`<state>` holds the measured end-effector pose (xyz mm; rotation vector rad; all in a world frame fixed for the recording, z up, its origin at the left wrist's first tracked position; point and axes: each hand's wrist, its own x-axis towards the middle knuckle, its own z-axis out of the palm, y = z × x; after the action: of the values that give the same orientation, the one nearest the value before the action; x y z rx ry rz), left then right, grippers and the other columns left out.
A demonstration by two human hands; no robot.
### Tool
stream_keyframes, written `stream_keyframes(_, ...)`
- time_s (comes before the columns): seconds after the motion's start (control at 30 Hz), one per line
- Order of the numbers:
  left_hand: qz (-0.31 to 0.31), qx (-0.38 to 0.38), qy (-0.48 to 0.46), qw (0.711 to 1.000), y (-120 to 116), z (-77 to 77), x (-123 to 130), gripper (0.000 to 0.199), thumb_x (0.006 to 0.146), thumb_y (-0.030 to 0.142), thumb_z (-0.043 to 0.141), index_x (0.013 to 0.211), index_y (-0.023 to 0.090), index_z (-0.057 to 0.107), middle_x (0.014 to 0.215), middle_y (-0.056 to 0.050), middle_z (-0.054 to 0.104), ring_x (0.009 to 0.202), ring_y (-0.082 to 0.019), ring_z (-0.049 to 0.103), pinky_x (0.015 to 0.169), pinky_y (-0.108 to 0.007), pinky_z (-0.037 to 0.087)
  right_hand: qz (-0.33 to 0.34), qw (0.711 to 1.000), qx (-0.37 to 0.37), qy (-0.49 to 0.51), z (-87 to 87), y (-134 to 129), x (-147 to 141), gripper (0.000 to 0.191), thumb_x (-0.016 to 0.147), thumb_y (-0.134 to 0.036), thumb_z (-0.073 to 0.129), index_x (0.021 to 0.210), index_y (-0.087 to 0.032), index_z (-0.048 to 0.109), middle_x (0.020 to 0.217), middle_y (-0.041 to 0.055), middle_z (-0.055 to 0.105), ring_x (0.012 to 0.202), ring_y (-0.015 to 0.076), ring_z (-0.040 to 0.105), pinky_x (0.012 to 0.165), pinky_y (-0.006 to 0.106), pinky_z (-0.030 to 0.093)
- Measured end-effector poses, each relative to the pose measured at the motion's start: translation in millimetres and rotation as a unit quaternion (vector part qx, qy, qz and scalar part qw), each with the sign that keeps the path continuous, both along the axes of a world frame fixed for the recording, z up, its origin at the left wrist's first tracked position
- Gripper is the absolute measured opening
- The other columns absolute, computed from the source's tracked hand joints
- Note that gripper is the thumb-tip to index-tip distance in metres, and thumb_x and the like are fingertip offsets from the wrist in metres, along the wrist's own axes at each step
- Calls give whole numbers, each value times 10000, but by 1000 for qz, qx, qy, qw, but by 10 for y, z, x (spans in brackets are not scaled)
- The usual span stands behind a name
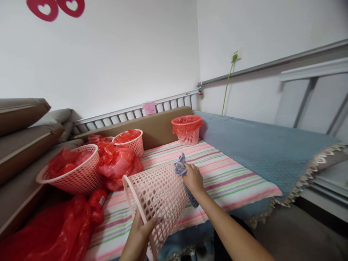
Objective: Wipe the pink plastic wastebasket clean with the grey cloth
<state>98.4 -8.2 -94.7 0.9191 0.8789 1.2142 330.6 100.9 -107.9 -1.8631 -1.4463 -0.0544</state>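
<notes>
A pink plastic mesh basket (160,195) lies tilted on its side over the striped cloth, its mouth turned toward the lower left. My left hand (141,228) grips its rim, thumb on the outside and fingers reaching inside. At the basket's base end, my right hand (193,178) is closed around a grey-purple cloth (180,167), which touches the base. Part of that cloth hangs below my right hand. The basket's inside is mostly hidden, though nothing shows through its holes.
Another basket (189,139) lined with a red bag stands at the back. At left are a basket (89,175) and a farther one (138,145) holding red bags, a red bag bundle (119,165), and loose red plastic (59,228). Stacked cushions (24,139) line the left side.
</notes>
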Motion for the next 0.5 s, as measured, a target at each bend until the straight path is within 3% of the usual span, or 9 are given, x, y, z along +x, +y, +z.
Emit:
stream_keyframes(0.1,13,-31,-45,998,27,46,14,989,647,150,734,1458,242,175,1342,-156,552,1261,-328,477,1006,-450,438,13,1000,6,24,68,-57,-73,369,749,-102,527,1097,-197,609,1000,74,607,946,227,505,769,278,368)
stream_keyframes(0.23,27,-26,-51,998,11,-113,35,949,612,171,768,1422,254,280,1271,-140,612,1228,-328,513,973,-433,467,102,990,51,84,241,-280,-457,409,710,-77,537,1091,-201,619,1044,79,605,1014,231,500,866,295,381)
stream_keyframes(0.4,49,3,32,998,-1,-127,35,707,562,173,761,1238,215,557,1126,-110,698,1138,-331,582,884,-402,524,323,923,98,183,511,-746,-1204,546,570,-27,561,1078,-215,629,1058,52,602,1013,205,513,887,288,407)
stream_keyframes(0.5,72,-6,82,994,-19,-85,27,581,537,198,752,1110,219,653,990,-94,742,1006,-342,649,736,-386,576,377,890,89,239,572,-929,-1413,612,486,-5,559,1059,-205,635,1020,39,608,973,192,526,856,276,421)
